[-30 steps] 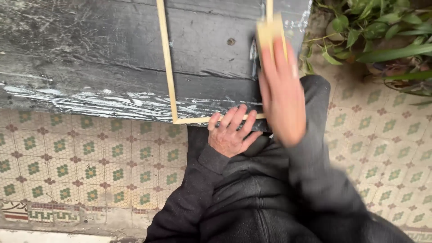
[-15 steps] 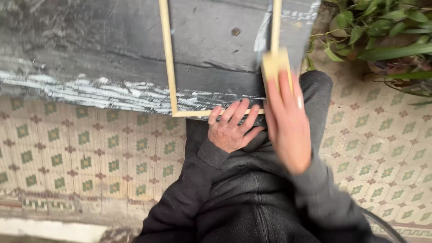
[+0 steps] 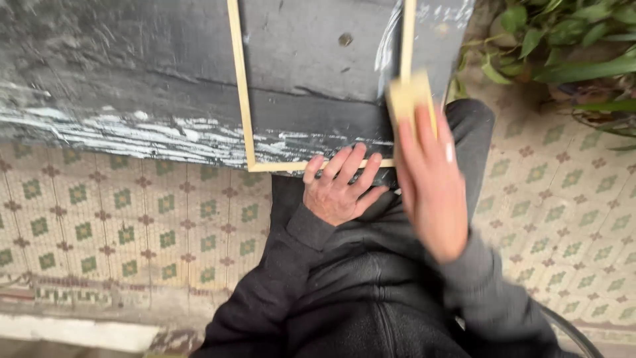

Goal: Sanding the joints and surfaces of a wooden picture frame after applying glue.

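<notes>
Pale wood frame [image 3: 246,99] lies flat on the dark paint-streaked desk [image 3: 119,73]. Left hand [image 3: 339,189] presses its bottom rail, fingers spread. Right hand [image 3: 430,185] pinches a yellowish sanding block [image 3: 407,96] on the right rail; can't tell how much is sanded.

A dark, weathered board [image 3: 132,73] fills the top of the view, its near edge streaked with scraped white paint, and it reaches out over a tiled floor [image 3: 119,219] patterned with green diamonds and small reddish crosses. Flat on the board lies a thin pale wooden frame [image 3: 241,93], with 2 long strips running away from the viewer and 1 short strip joining them along the near edge. The left hand [image 3: 339,192] presses on that near strip, fingers spread, and 1 round screw head [image 3: 344,40] shows in the board inside the frame.
</notes>
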